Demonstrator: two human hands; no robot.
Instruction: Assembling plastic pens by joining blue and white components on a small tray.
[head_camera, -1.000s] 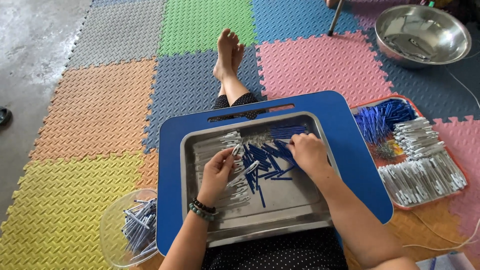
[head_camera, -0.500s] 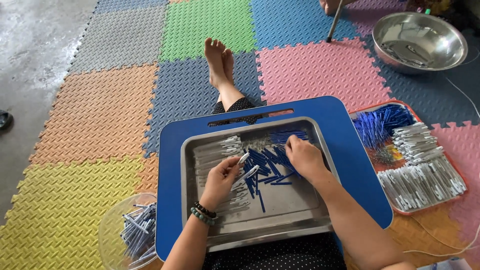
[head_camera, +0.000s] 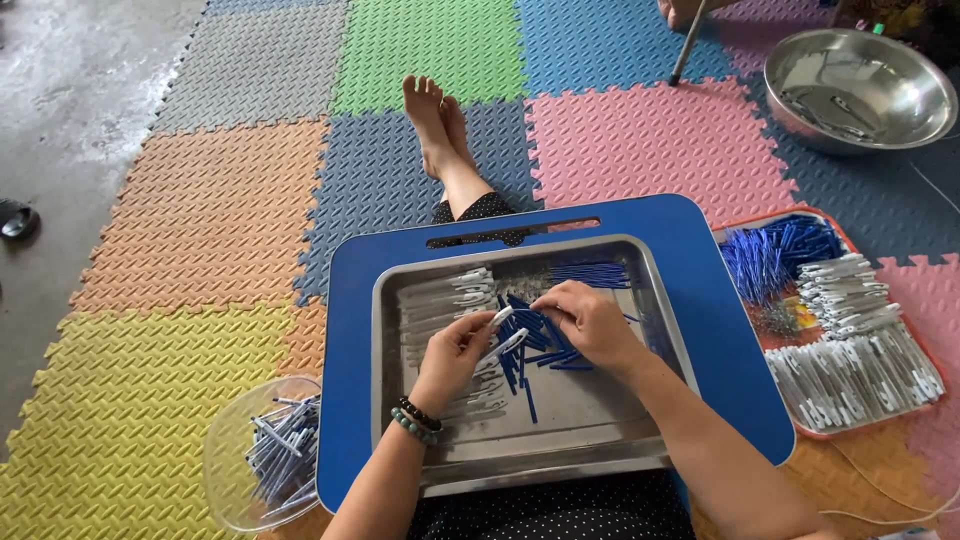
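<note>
A steel tray (head_camera: 600, 440) rests on a blue lap table (head_camera: 720, 340) over my legs. It holds a pile of small blue tubes (head_camera: 530, 345) and rows of white pen clips (head_camera: 445, 300). My left hand (head_camera: 455, 355) pinches a white pen piece (head_camera: 500, 345) above the pile. My right hand (head_camera: 590, 320) is beside it, fingers closed on the blue pieces at the pile's top. Both hands nearly touch.
An orange tray (head_camera: 835, 330) at my right carries blue tubes and several white parts. A clear plastic bowl (head_camera: 235, 440) of assembled pieces sits at lower left. A steel bowl (head_camera: 860, 85) stands far right on the coloured foam mats. My bare feet (head_camera: 435, 120) stretch ahead.
Both hands have drawn closer together over the blue pile. The left hand has lifted a white piece toward the right hand.
</note>
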